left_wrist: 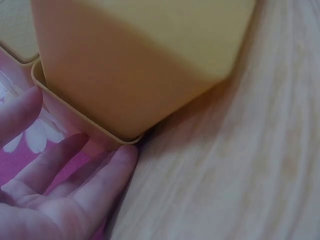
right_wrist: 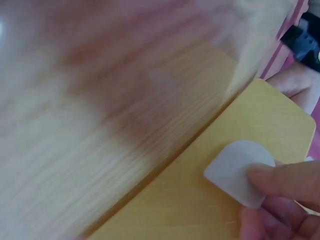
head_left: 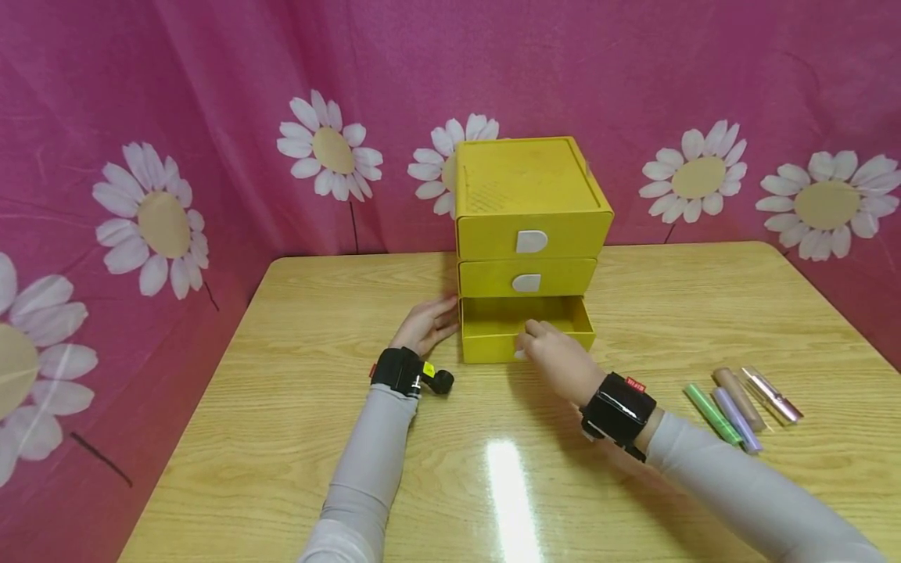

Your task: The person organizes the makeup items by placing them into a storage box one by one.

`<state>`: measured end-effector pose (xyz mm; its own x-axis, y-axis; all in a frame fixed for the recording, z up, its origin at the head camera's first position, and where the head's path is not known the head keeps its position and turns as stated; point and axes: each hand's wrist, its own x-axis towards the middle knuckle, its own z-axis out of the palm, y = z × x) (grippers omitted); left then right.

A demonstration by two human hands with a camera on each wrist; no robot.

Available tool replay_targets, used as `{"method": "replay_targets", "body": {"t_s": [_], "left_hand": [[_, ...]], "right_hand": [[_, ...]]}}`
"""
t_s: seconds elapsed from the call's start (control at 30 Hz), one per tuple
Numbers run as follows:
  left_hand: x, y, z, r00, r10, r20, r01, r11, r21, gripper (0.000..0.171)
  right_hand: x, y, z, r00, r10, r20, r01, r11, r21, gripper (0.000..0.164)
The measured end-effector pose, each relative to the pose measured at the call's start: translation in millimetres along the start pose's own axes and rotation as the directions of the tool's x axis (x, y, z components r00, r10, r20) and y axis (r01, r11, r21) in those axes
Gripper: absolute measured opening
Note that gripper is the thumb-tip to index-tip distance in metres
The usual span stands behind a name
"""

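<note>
A yellow drawer cabinet [head_left: 524,176] stands at the back of the table, its two upper drawers closed. The bottom drawer [head_left: 486,350] is pulled out partway, and the visible part of its inside holds nothing. My right hand [head_left: 563,363] pinches this drawer's white handle [right_wrist: 232,167], with the thumb on its face and fingers curled at its edge. At the cabinet's lower left side is my left hand [head_left: 422,327]. Its fingers are extended, and in the left wrist view the fingertips [left_wrist: 125,155] touch the cabinet's edge beside the drawer.
Right of my right forearm lie a green tube [head_left: 713,414], a purple tube [head_left: 737,420], a brownish tube [head_left: 739,399] and a shiny pink tube [head_left: 772,395]. A pink curtain with white daisies [head_left: 394,62] hangs behind the wooden table [head_left: 281,438].
</note>
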<state>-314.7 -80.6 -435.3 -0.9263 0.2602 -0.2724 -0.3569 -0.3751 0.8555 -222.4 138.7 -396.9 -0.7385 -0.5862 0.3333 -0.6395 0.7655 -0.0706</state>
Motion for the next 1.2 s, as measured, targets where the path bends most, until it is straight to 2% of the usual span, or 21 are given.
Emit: {"method": "replay_targets", "body": {"t_s": [0.13, 0.57, 1.2], "left_hand": [[-0.1, 0.1, 0.5, 1.0, 0.002, -0.005, -0.002, 1.0, 0.001, 0.044], [0.8, -0.6, -1.0, 1.0, 0.002, 0.013, -0.002, 1.0, 0.015, 0.045], [1.5, -1.1, -1.9, 1.0, -0.001, 0.021, 0.0, 1.0, 0.029, 0.045]], "right_hand": [[-7.8, -7.0, -2.4, 1.0, -0.02, -0.015, 0.02, 1.0, -0.015, 0.018], [-33.4, -31.1, -13.8, 0.999, -0.034, 0.03, 0.036, 0.998, -0.047, 0.025], [-50.3, -49.8, -16.3, 0.997, -0.083, -0.002, 0.083, 0.995, -0.05, 0.021]]}}
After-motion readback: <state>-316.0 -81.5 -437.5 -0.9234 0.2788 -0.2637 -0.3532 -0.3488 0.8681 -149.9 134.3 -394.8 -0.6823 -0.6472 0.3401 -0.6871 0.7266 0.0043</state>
